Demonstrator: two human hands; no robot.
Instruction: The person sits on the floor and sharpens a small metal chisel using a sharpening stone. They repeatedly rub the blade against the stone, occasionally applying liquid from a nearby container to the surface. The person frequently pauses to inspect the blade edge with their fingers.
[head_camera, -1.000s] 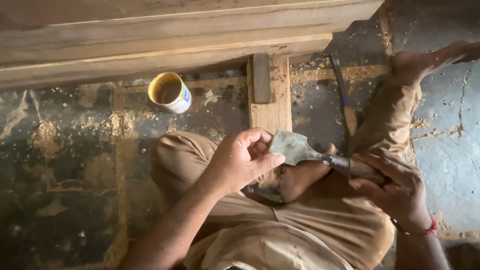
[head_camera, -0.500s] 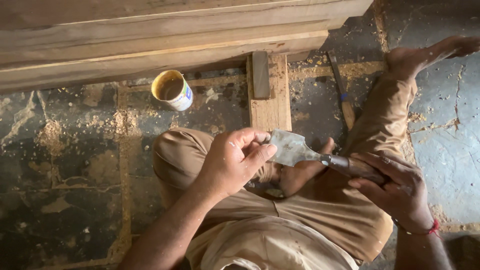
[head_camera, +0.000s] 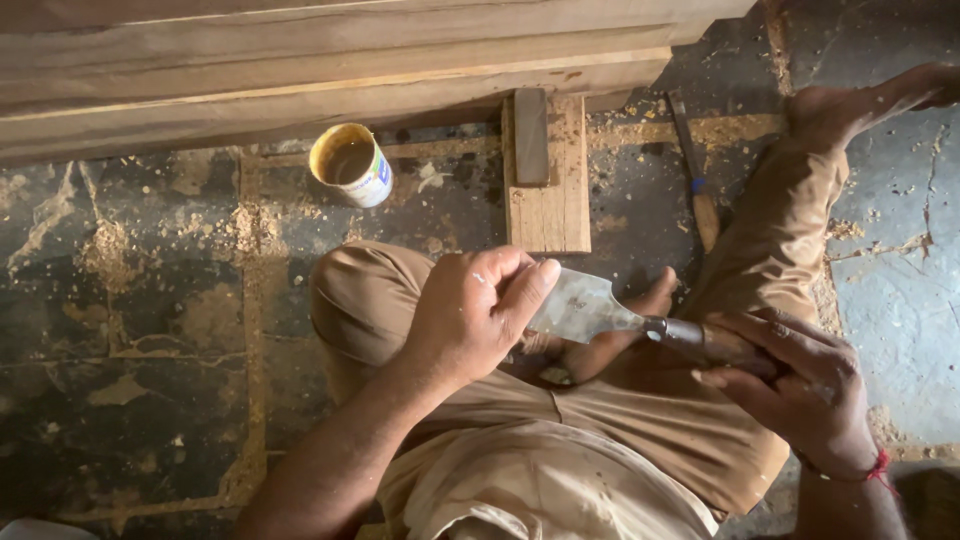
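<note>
The person sits on the floor in tan trousers, one knee bent up near the middle of the view and the other leg stretched toward the upper right. Over the lap, the right hand (head_camera: 800, 390) wraps around the dark handle of a broad, flat-bladed steel chisel (head_camera: 585, 305), whose blade points left. The left hand (head_camera: 475, 310) is loosely curled, and its thumb presses against the wide end of the blade.

Below lies a dark, cracked stone floor (head_camera: 130, 330), streaked with pale sawdust that gathers along the joints. The widest open stretch of floor is to the left of the bent knee. Just beyond the knee a short pale wooden block (head_camera: 548, 195) lies flat, with a thinner dark strip set on its far end. To its right, a slim wooden-handled tool with a blue band (head_camera: 695, 185) lies beside the stretched leg. To the left stands a small round tin with a yellow-stained rim (head_camera: 350, 165). Farthest off, long stacked timber planks (head_camera: 300, 70) close the whole upper edge.
</note>
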